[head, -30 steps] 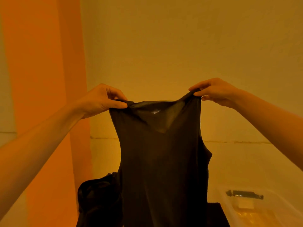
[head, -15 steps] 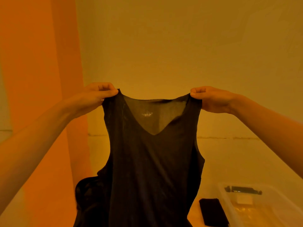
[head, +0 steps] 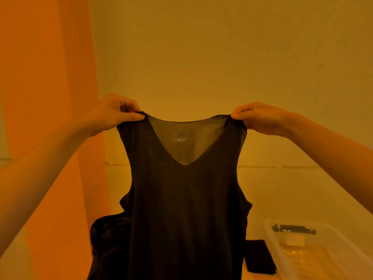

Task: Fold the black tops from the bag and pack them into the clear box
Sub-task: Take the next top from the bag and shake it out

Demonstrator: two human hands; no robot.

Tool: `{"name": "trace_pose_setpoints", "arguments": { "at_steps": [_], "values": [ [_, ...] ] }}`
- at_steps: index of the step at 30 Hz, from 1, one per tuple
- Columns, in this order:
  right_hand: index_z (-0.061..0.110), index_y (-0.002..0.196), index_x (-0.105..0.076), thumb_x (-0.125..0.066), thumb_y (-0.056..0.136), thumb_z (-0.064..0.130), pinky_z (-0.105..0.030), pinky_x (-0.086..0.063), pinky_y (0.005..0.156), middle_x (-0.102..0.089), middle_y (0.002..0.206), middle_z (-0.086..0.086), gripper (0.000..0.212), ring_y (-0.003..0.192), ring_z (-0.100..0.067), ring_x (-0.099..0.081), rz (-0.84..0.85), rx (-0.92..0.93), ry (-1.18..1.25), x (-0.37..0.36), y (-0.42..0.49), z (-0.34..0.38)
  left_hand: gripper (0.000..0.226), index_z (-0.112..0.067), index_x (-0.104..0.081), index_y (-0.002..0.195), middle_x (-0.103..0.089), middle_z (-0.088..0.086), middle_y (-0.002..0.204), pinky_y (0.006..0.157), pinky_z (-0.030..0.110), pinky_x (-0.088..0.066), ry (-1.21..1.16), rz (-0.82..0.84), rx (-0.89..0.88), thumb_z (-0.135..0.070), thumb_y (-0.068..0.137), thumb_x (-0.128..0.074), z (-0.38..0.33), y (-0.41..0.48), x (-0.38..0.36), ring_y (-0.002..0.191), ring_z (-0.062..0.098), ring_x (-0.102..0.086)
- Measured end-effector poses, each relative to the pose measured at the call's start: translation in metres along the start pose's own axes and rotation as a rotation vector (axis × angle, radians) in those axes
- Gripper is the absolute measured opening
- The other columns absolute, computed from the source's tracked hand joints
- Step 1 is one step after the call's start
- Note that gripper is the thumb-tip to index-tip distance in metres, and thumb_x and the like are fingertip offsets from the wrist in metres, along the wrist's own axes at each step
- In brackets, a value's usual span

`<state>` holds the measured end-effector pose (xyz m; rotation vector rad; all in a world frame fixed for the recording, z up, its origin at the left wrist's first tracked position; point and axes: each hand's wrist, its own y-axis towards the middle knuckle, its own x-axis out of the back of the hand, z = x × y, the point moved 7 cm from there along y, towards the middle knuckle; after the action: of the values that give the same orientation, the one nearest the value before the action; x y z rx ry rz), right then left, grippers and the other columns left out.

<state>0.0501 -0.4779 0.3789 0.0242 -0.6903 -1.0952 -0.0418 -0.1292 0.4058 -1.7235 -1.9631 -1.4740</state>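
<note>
A black sleeveless V-neck top (head: 185, 209) hangs spread in front of me, with an XL label showing inside the neck. My left hand (head: 113, 114) pinches its left shoulder strap and my right hand (head: 260, 118) pinches the right strap, both raised at the same height. The clear box (head: 327, 251) stands at the lower right, its lid off, with a black latch on its far wall. Behind the hanging top at the lower left bulges a dark bag (head: 107, 239). The top hides most of the surface below.
A small folded black piece (head: 259, 257) lies flat between the hanging top and the clear box. An orange panel (head: 46, 98) runs down the left side. A pale wall (head: 222, 57) fills the background.
My hands moved apart and levelled, stretching the neckline wide so the V-neck and label show. The top now hangs flatter and the folded black piece beside the box has come into view.
</note>
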Motion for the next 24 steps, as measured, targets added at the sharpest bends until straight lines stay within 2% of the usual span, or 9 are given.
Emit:
{"name": "trace_pose_setpoints", "arguments": {
  "at_steps": [3,5,8,10,13,16,18,21,24],
  "values": [
    [0.013,0.076,-0.068,-0.059,0.098,0.014,-0.022,-0.051,0.068,-0.067,0.076,0.001,0.023,0.073,-0.01,-0.064,-0.039,0.008,0.222,-0.006,-0.001,0.001,0.01,-0.017,-0.067,0.091,-0.068,-0.008,0.081,0.065,0.018,-0.046,-0.191,-0.03,-0.012,-0.019,0.1,-0.061,-0.006,0.0,-0.003,0.073,0.001,-0.063],
    [0.012,0.081,-0.07,-0.058,0.098,0.015,-0.021,-0.054,0.064,-0.069,0.078,0.0,0.021,0.075,-0.011,-0.066,-0.031,-0.008,0.292,-0.012,-0.003,0.0,0.011,-0.019,-0.063,0.091,-0.067,-0.009,0.081,0.062,0.018,-0.046,-0.286,-0.04,-0.02,-0.018,0.101,-0.059,-0.008,0.0,-0.004,0.073,0.002,-0.063],
    [0.012,0.097,-0.071,-0.051,0.102,0.018,-0.024,-0.057,0.065,-0.075,0.089,-0.001,0.022,0.08,-0.013,-0.071,-0.015,-0.014,0.479,-0.019,-0.006,0.002,0.009,-0.016,-0.061,0.093,-0.068,-0.011,0.08,0.063,0.017,-0.049,-0.22,-0.027,-0.06,-0.017,0.101,-0.058,-0.014,-0.004,-0.002,0.074,0.003,-0.064],
    [0.014,0.092,-0.069,-0.051,0.101,0.017,-0.026,-0.056,0.064,-0.074,0.085,-0.001,0.021,0.076,-0.013,-0.07,-0.063,-0.015,0.548,-0.019,-0.004,0.002,0.009,-0.012,-0.062,0.096,-0.068,-0.006,0.081,0.063,0.018,-0.05,-0.195,-0.014,-0.065,-0.021,0.097,-0.061,-0.016,-0.007,-0.001,0.075,0.006,-0.065],
    [0.016,0.068,-0.053,-0.057,0.098,0.013,-0.021,-0.047,0.053,-0.057,0.063,0.003,0.03,0.059,-0.009,-0.055,-0.09,0.009,0.473,-0.018,0.002,0.004,0.018,-0.013,-0.064,0.093,-0.067,-0.004,0.08,0.058,0.016,-0.05,-0.254,0.013,-0.051,-0.03,0.087,-0.065,-0.018,-0.01,0.0,0.072,0.007,-0.065],
    [0.013,0.088,-0.068,-0.062,0.093,0.015,-0.02,-0.055,0.062,-0.071,0.08,0.0,0.008,0.074,-0.011,-0.067,0.006,0.031,0.354,-0.024,0.001,0.011,0.017,-0.024,-0.07,0.08,-0.066,-0.001,0.083,0.06,0.017,-0.052,-0.282,-0.019,-0.062,-0.04,0.076,-0.075,-0.017,-0.01,0.003,0.078,0.011,-0.065],
    [0.008,0.108,-0.072,-0.062,0.093,0.016,-0.023,-0.058,0.076,-0.076,0.101,-0.005,0.02,0.093,-0.015,-0.072,0.037,-0.01,0.307,-0.026,0.001,0.009,0.032,-0.027,-0.073,0.071,-0.063,-0.001,0.081,0.058,0.015,-0.05,-0.268,-0.075,-0.079,-0.054,0.059,-0.085,-0.015,-0.012,0.006,0.075,0.008,-0.064],
    [0.005,0.095,-0.072,-0.059,0.098,0.018,-0.021,-0.056,0.07,-0.075,0.091,-0.005,0.019,0.085,-0.013,-0.071,0.032,-0.062,0.223,-0.03,0.001,0.006,0.054,-0.027,-0.074,0.068,-0.063,-0.004,0.077,0.057,0.015,-0.05,-0.289,-0.125,-0.102,-0.071,0.041,-0.09,-0.012,-0.012,0.01,0.071,0.004,-0.064],
    [0.005,0.099,-0.072,-0.058,0.1,0.019,-0.025,-0.057,0.073,-0.075,0.094,-0.007,0.02,0.088,-0.015,-0.071,-0.033,-0.056,0.303,-0.031,0.004,0.006,0.032,-0.026,-0.074,0.071,-0.067,-0.007,0.077,0.062,0.017,-0.053,-0.335,-0.108,-0.078,-0.055,0.063,-0.083,-0.011,-0.01,0.008,0.074,0.006,-0.065]
  ]
}}
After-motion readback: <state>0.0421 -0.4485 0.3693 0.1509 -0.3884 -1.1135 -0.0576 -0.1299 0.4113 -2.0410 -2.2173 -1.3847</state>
